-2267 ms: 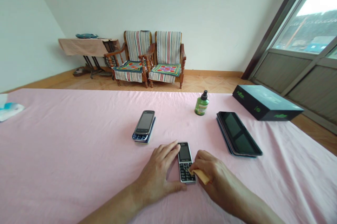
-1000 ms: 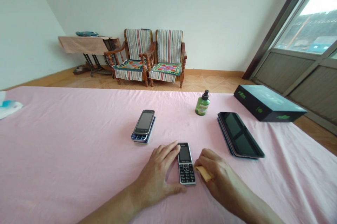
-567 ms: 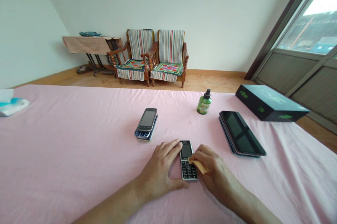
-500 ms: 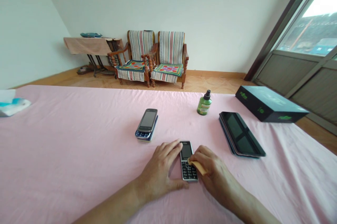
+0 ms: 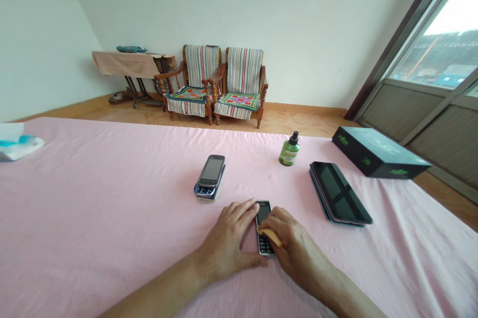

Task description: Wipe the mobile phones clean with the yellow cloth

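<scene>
A small black keypad phone (image 5: 263, 244) lies face up on the pink tablecloth (image 5: 112, 208) near me. My left hand (image 5: 227, 240) rests flat beside its left edge, fingers stretched out and touching the phone's top and its lower corner. My right hand (image 5: 293, 248) is closed on a small folded yellow cloth (image 5: 269, 236) and presses it on the phone's keypad, covering part of it.
A stack of two phones (image 5: 210, 177) lies farther back to the left. A green spray bottle (image 5: 289, 150), dark tablets (image 5: 338, 192) and a black box (image 5: 377, 152) sit to the right. A tissue pack (image 5: 15, 141) lies at the far left. Two chairs (image 5: 216, 86) stand by the wall.
My right hand slid the yellow cloth from the phone's right side and lower keys up across the keypad toward the screen. The left hand stayed in place. The view shifted slightly.
</scene>
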The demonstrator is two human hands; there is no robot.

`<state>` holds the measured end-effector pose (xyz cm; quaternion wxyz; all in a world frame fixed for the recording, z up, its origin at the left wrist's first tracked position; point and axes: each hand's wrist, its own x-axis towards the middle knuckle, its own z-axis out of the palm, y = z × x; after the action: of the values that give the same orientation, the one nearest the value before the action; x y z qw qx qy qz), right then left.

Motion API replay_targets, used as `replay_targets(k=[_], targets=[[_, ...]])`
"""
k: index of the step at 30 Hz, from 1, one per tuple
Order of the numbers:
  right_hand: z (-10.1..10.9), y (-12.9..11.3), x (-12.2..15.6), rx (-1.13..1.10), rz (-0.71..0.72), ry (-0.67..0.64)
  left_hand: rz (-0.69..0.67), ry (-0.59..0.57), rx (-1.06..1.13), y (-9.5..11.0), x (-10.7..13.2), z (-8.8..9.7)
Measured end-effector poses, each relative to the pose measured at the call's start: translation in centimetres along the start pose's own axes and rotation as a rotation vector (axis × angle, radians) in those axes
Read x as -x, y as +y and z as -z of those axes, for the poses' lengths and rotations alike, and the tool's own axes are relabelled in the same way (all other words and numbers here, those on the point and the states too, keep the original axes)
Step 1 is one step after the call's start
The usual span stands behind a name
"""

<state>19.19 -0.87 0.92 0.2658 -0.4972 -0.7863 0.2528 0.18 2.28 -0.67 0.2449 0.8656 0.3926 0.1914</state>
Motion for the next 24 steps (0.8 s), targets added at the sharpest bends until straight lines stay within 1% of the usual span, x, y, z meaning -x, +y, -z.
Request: replay_targets(k=[3, 6, 8, 10, 15, 20, 24], targets=[[0.6, 0.7, 0.4, -0.033, -0.041, 0.011, -0.007, 0.004, 0.001, -0.1, 0.0, 0.0], [1.4, 1.3, 0.8, -0.011, -0.067, 0.012, -0.014, 0.003, -0.006, 0.0, 0.0, 0.0], [1.8, 1.5, 0.9, 0.016, -0.079, 0.029, -0.015, 0.012, -0.004, 0.0, 0.0, 0.1], [2.0, 1.4, 1.0, -0.002, -0.082, 0.050, -0.015, 0.017, -0.004, 0.1, 0.0, 0.1], [1.5, 1.0, 0.7, -0.138, -0.028, 0.063, -0.010, -0.004, -0.012, 0.0, 0.0, 0.1], [0.7, 1.0, 0.4, -0.138, 0.030, -0.002, -0.006, 0.007, -0.006, -0.1, 0.0, -0.1], [0.6, 1.0, 0.2, -0.132, 0.031, -0.034, -0.009, 0.000, -0.009, -0.1, 0.0, -0.1]])
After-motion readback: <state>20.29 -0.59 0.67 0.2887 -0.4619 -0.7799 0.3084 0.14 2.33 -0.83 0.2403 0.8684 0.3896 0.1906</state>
